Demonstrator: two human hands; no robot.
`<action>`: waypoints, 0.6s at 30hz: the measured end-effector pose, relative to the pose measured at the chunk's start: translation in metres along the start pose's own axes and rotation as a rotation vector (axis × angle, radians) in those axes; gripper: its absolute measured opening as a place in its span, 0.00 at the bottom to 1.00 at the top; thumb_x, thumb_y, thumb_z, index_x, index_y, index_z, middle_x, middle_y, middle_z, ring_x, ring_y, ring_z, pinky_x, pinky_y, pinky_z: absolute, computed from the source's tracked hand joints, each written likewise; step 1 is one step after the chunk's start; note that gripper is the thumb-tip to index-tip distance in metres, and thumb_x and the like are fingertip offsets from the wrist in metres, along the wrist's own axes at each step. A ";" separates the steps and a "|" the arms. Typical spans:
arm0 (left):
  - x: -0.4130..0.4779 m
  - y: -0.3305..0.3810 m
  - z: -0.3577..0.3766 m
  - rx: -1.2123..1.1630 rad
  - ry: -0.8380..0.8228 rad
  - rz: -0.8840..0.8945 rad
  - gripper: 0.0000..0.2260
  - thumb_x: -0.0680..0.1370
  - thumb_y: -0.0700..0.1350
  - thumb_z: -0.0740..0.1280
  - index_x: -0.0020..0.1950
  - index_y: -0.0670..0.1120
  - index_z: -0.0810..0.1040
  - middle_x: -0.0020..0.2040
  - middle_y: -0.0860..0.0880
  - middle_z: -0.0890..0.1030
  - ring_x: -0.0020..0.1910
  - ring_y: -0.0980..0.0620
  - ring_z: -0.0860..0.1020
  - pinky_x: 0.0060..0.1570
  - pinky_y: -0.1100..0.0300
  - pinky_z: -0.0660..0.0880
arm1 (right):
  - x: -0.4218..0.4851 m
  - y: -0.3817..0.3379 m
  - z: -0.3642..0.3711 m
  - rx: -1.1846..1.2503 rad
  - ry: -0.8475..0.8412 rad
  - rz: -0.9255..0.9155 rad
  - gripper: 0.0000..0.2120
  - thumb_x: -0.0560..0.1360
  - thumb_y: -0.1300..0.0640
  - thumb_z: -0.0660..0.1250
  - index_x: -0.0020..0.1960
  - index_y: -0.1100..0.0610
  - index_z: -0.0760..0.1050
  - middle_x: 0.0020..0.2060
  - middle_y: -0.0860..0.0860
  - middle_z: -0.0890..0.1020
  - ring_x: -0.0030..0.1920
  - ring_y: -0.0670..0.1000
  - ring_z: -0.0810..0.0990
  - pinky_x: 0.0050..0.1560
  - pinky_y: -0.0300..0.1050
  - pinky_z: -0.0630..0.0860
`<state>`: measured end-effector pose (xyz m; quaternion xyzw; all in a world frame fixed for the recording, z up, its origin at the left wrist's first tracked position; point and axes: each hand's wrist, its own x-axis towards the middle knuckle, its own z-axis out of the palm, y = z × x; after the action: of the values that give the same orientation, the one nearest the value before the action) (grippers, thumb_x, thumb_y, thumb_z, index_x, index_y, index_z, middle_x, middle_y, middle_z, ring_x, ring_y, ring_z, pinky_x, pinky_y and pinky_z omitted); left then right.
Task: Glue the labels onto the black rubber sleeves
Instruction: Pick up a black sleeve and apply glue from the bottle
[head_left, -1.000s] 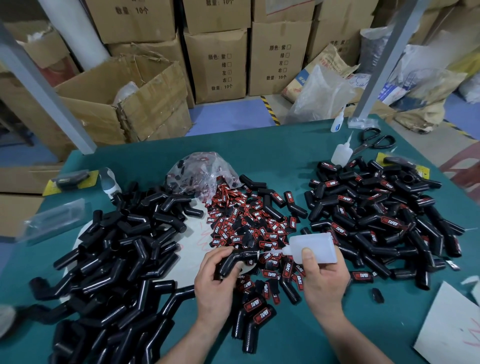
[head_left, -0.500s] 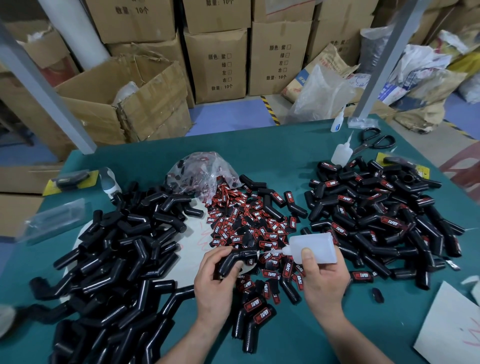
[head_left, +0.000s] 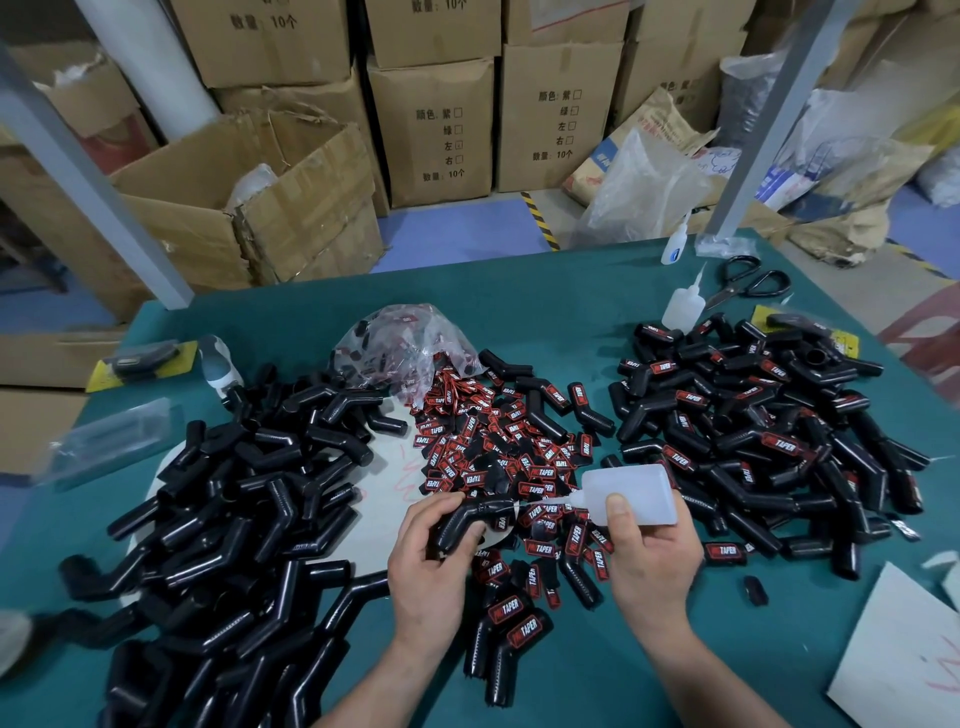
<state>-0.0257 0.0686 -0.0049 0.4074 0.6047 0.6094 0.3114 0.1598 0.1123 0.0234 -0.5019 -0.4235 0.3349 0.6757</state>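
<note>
Over the green felt surface (head_left: 571, 291), left hand (head_left: 431, 566) grips a bent black rubber sleeve (head_left: 467, 519) steady while right hand (head_left: 649, 561) squeezes the translucent plastic glue bottle (head_left: 631, 493), nozzle at sleeve.

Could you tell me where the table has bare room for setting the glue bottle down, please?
Bare green mat runs along the far edge, between the clear bag and the spare glue bottle. Another patch lies at the near edge, left of the white card. The sleeve piles and label heap are crowded.
</note>
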 end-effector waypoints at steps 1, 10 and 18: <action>0.000 0.001 0.000 -0.002 -0.002 0.001 0.18 0.71 0.47 0.77 0.56 0.66 0.83 0.59 0.59 0.83 0.63 0.55 0.80 0.68 0.43 0.76 | 0.000 -0.001 0.000 -0.003 0.003 -0.007 0.08 0.71 0.60 0.69 0.48 0.50 0.76 0.38 0.35 0.84 0.38 0.35 0.82 0.37 0.27 0.75; 0.000 -0.002 0.002 -0.004 0.002 0.024 0.26 0.71 0.35 0.78 0.54 0.67 0.83 0.57 0.59 0.83 0.61 0.57 0.80 0.66 0.60 0.75 | -0.002 -0.004 0.001 0.010 0.003 -0.018 0.08 0.70 0.52 0.72 0.47 0.51 0.76 0.38 0.36 0.84 0.38 0.35 0.81 0.38 0.27 0.75; 0.000 -0.001 0.003 0.001 -0.010 0.072 0.27 0.71 0.34 0.78 0.55 0.66 0.83 0.57 0.59 0.83 0.61 0.58 0.80 0.63 0.70 0.72 | 0.000 0.005 -0.002 -0.021 -0.021 0.039 0.17 0.75 0.72 0.70 0.49 0.50 0.76 0.39 0.37 0.85 0.38 0.37 0.82 0.39 0.29 0.77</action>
<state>-0.0233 0.0698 -0.0064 0.4322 0.5883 0.6178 0.2922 0.1616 0.1128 0.0185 -0.5136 -0.4241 0.3488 0.6593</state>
